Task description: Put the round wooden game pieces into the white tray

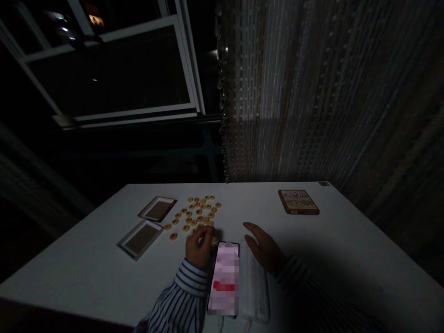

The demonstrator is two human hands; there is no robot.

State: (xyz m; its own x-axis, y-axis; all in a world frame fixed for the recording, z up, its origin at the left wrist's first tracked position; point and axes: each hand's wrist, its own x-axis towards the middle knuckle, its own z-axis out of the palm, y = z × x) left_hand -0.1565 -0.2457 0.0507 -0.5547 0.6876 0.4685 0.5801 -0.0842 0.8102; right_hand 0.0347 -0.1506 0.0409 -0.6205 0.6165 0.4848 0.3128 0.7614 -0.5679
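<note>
Round xiangqi pieces [199, 212] with red or dark characters lie scattered on the white table, left of centre. My left hand [199, 247] is curled with its fingers closed, at the near edge of these pieces. Whether it holds a piece is hidden. Just right of its fingers sits a pale round piece [214, 240]. My right hand [264, 249] is held open with its fingers apart, above a pale flat rectangular thing [255, 289]. Between my hands, a phone [225, 277] lies with its screen lit and partly blurred out.
Two shallow box halves, one brown-edged [157, 208] and one pale [140, 238], lie at the left. A flat brown box with a printed top [298, 202] rests at the back right of the table [350, 249]. Behind hang a bead curtain [284, 101] and a window frame [187, 60].
</note>
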